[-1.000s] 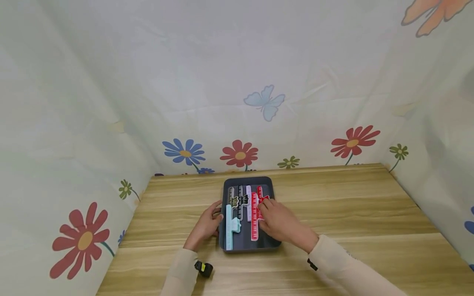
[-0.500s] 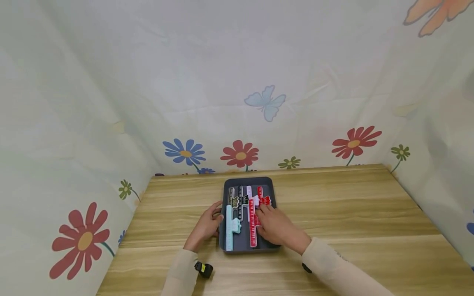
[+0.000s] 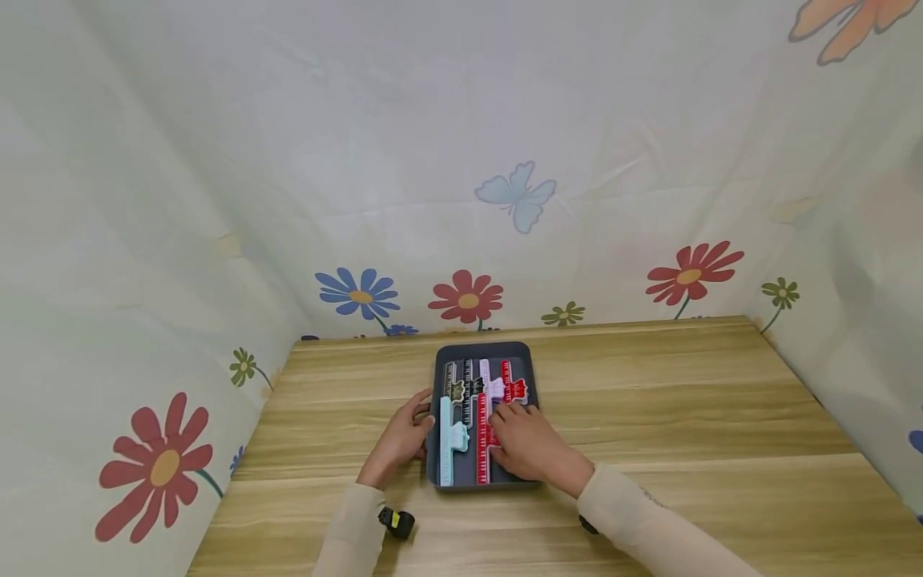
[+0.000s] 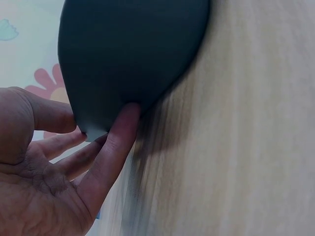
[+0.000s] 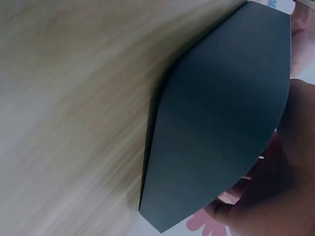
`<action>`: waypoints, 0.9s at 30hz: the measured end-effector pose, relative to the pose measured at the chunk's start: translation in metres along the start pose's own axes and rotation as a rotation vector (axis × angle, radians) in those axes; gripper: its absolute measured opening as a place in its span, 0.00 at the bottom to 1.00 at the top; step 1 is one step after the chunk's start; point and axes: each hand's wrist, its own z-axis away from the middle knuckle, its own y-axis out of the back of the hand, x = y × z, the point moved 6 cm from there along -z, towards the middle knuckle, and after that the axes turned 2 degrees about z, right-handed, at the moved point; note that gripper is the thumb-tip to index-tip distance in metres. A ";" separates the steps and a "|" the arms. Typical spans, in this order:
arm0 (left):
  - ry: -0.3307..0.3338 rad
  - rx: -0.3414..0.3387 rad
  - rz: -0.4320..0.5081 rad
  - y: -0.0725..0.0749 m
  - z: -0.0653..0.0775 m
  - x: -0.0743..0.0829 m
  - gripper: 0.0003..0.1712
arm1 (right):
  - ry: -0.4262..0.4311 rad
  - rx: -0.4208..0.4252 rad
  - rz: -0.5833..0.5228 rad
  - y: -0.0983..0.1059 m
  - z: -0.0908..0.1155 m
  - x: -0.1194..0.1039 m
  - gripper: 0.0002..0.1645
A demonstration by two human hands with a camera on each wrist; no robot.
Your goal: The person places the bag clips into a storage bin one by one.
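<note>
A dark grey tray (image 3: 461, 479) holds several long sheet-music clips with piano-key patterns. My left hand (image 3: 404, 437) grips the tray's left side, its thumb at the rim and fingers against the outer wall. My right hand (image 3: 532, 449), inside the tray's right half, holds a red clip (image 3: 483, 441) by its handle, mostly covered by the fingers. Left of it lies a mint clip (image 3: 446, 453). Behind are a black clip with a gold handle (image 3: 457, 390), an all-black clip (image 3: 467, 401), a lilac clip (image 3: 496, 388) and another red clip (image 3: 515, 389).
The tray stands on a wood-grain table (image 3: 649, 401). Pale curtain walls (image 3: 404, 160) printed with flowers and butterflies enclose its back and sides. A black wrist device (image 3: 397, 523) shows at the left sleeve.
My right hand has moved left and toward me with the red clip, now in the front row, uncovering the lilac and rear red handles. My left hand has stayed put.
</note>
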 end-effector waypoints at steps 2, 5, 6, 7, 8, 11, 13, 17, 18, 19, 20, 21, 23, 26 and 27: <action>-0.007 -0.001 0.000 0.000 0.000 0.001 0.31 | -0.003 -0.004 -0.005 -0.001 -0.001 -0.001 0.28; -0.012 0.000 -0.001 0.001 0.000 0.001 0.31 | -0.014 -0.024 -0.012 -0.002 -0.002 -0.002 0.29; -0.021 -0.001 -0.003 0.001 0.000 0.001 0.31 | -0.014 -0.028 -0.010 -0.003 -0.002 -0.002 0.29; -0.026 -0.002 -0.005 0.001 0.000 0.002 0.31 | -0.015 -0.032 -0.010 -0.003 -0.002 -0.002 0.29; -0.027 -0.001 -0.005 0.001 0.001 0.002 0.31 | -0.014 -0.036 -0.009 -0.003 -0.002 -0.002 0.30; -0.038 0.001 -0.011 0.001 0.002 0.003 0.31 | -0.013 -0.041 -0.011 -0.003 -0.002 -0.002 0.31; -0.042 0.000 -0.016 0.000 0.002 0.002 0.31 | -0.012 -0.045 -0.013 -0.003 -0.001 -0.001 0.32; -0.042 -0.001 -0.020 0.000 0.003 0.002 0.32 | -0.012 -0.055 -0.019 -0.001 0.001 0.000 0.35; -0.039 -0.001 -0.020 0.000 0.002 0.001 0.32 | -0.011 -0.056 -0.022 0.000 0.002 0.001 0.35; -0.035 -0.002 -0.019 0.000 0.002 0.001 0.32 | -0.011 -0.054 -0.025 0.002 0.002 0.002 0.36; -0.026 0.004 -0.013 0.000 0.002 0.001 0.32 | -0.011 -0.050 -0.029 0.004 0.003 0.002 0.36; -0.021 0.006 -0.009 0.000 0.001 0.000 0.32 | -0.012 -0.047 -0.032 0.005 0.004 0.003 0.37; -0.016 0.006 -0.004 0.000 0.001 0.000 0.32 | -0.015 -0.035 -0.040 0.008 0.004 0.005 0.37; -0.022 0.004 -0.003 0.000 0.000 0.000 0.31 | -0.022 -0.018 -0.052 0.012 0.004 0.008 0.37; -0.022 0.004 -0.004 0.000 0.000 0.000 0.31 | -0.024 -0.014 -0.055 0.012 0.004 0.009 0.37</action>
